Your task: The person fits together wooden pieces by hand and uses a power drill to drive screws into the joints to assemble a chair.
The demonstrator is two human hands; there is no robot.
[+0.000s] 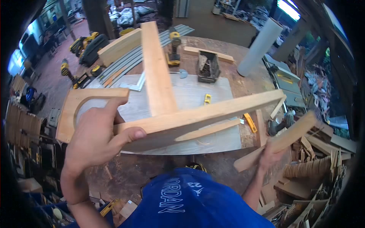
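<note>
My left hand (91, 133) is closed on the near left end of a wooden frame (213, 111), thumb over its edge. An upright board (155, 64) rises from the frame's long rail, and a piece with a curved cutout (68, 114) is at its left. Off to the right, my right hand (270, 155) grips a loose wooden board (292, 133), held tilted beside the workbench. Below the rail lies a slim, pointed wooden strip (211, 131). A small yellow tool (250, 122) rests near the strip's right end.
On the workbench (237, 85) stand a cordless drill (174, 43) and a black box (208, 78) of small parts. A white roll (260, 47) stands at the back right. Another drill (67, 72) is at the left. Wood offcuts (304, 182) are piled at the lower right.
</note>
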